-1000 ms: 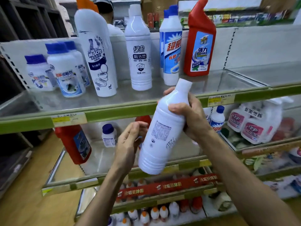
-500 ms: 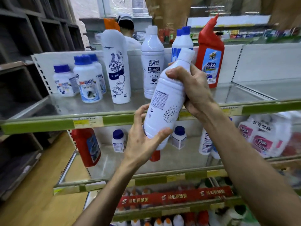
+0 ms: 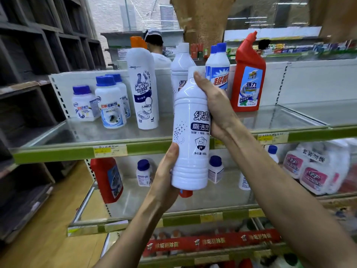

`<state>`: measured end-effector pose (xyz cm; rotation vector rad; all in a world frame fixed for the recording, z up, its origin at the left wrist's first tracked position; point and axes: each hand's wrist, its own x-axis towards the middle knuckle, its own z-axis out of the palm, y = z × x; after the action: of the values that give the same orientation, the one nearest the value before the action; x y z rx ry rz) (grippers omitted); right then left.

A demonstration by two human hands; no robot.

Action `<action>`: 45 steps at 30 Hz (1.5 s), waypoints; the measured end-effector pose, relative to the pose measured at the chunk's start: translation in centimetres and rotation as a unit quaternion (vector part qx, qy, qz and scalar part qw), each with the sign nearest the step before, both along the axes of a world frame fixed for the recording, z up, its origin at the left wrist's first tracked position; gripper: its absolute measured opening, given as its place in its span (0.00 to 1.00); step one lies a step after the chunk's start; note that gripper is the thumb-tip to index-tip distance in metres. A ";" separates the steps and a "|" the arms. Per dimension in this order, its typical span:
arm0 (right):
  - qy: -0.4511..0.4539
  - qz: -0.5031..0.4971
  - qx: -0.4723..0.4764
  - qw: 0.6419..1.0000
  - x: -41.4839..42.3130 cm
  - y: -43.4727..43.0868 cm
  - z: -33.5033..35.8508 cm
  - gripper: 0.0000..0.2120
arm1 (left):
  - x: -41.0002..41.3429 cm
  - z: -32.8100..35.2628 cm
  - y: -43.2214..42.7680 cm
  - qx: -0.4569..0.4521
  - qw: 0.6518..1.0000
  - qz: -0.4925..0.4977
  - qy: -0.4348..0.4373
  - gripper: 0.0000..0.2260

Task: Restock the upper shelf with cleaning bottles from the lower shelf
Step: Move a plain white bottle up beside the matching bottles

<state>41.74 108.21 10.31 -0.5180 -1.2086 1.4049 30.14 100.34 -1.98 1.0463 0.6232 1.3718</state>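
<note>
- Looking thru the head cam: the white bottle (image 3: pixel 190 132) was tipped over w/ its back label to us 1 sec ago. Now it stands straight up and the front label faces us.
- It was also down low by the lower shelf (image 3: pixel 135 219). Now it is higher: its top half is in front of the upper shelf (image 3: pixel 58 154) and its bottom half is below the green edge.
- That means the bottle is turned the right way and prob. ready to go up. It is not on any shelf yet, it's in the air between both hands.
- Left hand (image 3: pixel 164 182): before, it only touched the bottle. Now it holds the bottom part, thumb on the front, other fingers hidden behind.
- Right hand (image 3: pixel 214 105): wrapped round the neck and shoulder of the bottle, fingers curled tight, same as before.
- Same kind of white bottle (image 3: pixel 180 64) already stands at the back of the upper shelf, right behind this one, so a spot in front of it looks like the place.
- Red bottle (image 3: pixel 248 80) stands near on the right, so it could get bumped.
</note>
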 end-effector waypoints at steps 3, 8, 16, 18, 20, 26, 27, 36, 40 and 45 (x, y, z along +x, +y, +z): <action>-0.006 -0.019 -0.005 1.000 -0.2 0.1 -0.4 0.26 | -0.2 -0.5 0.2 -0.008 1.000 -0.014 -0.020 0.34; -0.002 -0.030 0.005 1.000 -0.1 0.4 -0.3 0.19 | -0.1 -0.4 0.4 -0.001 1.000 0.012 0.013 0.43; -0.039 -0.106 0.105 0.988 -0.1 2.4 5.6 0.15 | -0.8 6.6 3.2 0.127 0.940 0.145 0.280 0.33; -0.071 -0.134 0.139 0.979 -0.2 2.9 7.1 0.13 | -0.7 8.3 4.7 0.134 0.934 0.162 0.287 0.26; -0.107 -0.160 0.167 0.967 -0.5 3.5 8.1 0.14 | -0.7 9.5 6.1 0.141 0.933 0.171 0.284 0.24; -0.149 -0.204 0.196 0.948 -1.2 6.2 8.0 0.19 | -1.5 10.1 9.8 0.132 0.934 0.164 0.288 0.27; -0.147 -0.204 0.198 0.947 -1.2 6.4 7.8 0.19 | -1.6 10.0 10.0 0.128 0.933 0.168 0.292 0.27; -0.173 -0.198 0.219 0.940 -1.4 7.5 6.4 0.13 | -2.2 9.0 11.4 0.111 0.925 0.181 0.315 0.26; -0.186 -0.190 0.215 0.940 -1.5 8.1 5.8 0.12 | -2.4 8.4 12.3 0.108 0.919 0.187 0.329 0.28; -0.183 -0.197 0.216 0.938 -1.6 8.9 5.0 0.16 | -2.5 7.7 12.7 0.105 0.911 0.197 0.346 0.31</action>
<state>40.14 117.09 15.29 -0.6815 -1.5581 0.6869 27.65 113.03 5.76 1.6727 1.2850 1.4157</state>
